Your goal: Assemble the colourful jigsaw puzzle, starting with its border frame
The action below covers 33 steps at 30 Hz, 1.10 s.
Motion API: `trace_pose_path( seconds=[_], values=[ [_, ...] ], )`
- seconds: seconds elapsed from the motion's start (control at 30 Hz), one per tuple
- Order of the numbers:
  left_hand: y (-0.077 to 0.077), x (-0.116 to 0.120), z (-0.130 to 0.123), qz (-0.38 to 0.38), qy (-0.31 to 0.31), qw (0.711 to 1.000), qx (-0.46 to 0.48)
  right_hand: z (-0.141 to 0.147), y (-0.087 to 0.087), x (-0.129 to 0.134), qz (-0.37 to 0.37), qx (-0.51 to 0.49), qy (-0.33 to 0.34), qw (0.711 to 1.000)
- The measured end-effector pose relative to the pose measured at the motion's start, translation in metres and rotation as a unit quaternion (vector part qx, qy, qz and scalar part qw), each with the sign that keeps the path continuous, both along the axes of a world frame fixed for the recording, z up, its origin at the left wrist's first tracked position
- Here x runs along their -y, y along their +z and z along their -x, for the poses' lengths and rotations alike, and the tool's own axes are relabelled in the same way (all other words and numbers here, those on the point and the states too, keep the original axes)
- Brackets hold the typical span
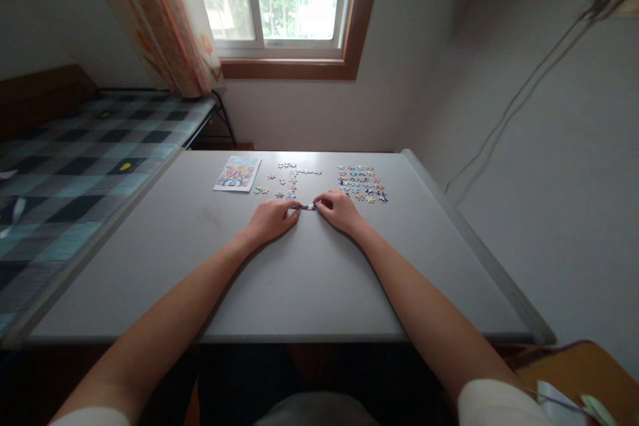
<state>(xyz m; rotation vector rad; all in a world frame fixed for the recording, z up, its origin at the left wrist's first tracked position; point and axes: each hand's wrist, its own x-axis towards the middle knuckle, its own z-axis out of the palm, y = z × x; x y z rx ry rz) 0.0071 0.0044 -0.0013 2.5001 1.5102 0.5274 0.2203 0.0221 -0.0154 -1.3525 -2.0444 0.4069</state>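
jigsaw near row (308, 207): table (309, 279), nearer far edge | left hand (272, 218), right hand (339, 210): fingertips at its ends, pinch/press unclear | left column (293, 183), part of far row laid; right side, interior left; loose pieces (360, 174) many; looks early

Looks like a bedroom in a home. Contains a checked bed (100, 160) with a brown headboard (42, 98), and a flowered curtain (167, 20) beside a window (294, 3).
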Motion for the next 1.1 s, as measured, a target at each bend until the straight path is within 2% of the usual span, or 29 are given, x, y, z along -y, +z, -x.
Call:
trace_pose_path(
  seconds=[0.67,0.9,1.1],
  values=[
    [-0.0012,-0.0011,0.0006,-0.002,-0.002,1.0,0.001,0.0005,-0.0015,-0.0009,-0.002,-0.013,0.002,1.0],
    [-0.0024,-0.0014,0.0021,-0.007,-0.006,1.0,0.004,-0.0042,-0.0014,-0.0063,0.071,-0.107,0.01,0.992],
    [-0.0019,-0.0009,0.0012,-0.003,-0.004,1.0,0.005,-0.0045,0.001,-0.0048,0.08,-0.113,0.003,0.99]
  ],
)
